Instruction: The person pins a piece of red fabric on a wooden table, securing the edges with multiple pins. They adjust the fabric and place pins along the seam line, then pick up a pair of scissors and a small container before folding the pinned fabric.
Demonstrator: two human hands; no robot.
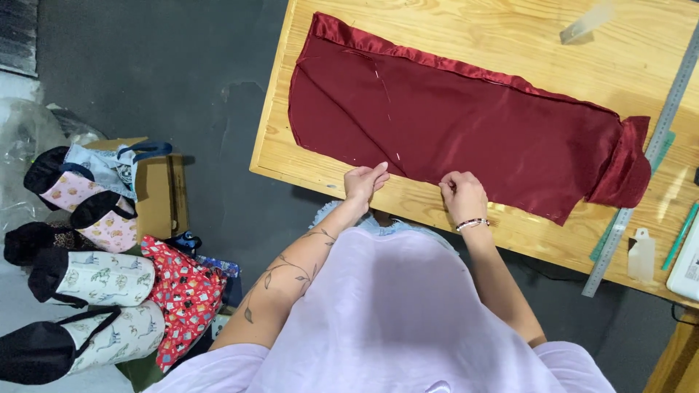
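Along the near edge of the wooden bench (466,29), a dark red satin cloth (466,131) lies flat, one end bunched. Left hand (364,182) rests fingers loosely extended on its hem; right hand (462,195) has fingers curled, pinching that hem. Judged light, limp and slippery: best held at the edge. A metal ruler (641,182) lies alongside.

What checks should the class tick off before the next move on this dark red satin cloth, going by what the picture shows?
1. Dark red satin cloth lies flat on the pale wooden table: ok, except the bunched right end.
2. Left hand on the near edge: ok.
3. Right hand on the near edge: ok.
4. Pins in the cloth: cannot tell how many.
5. Long metal ruler clear of the hands: ok.
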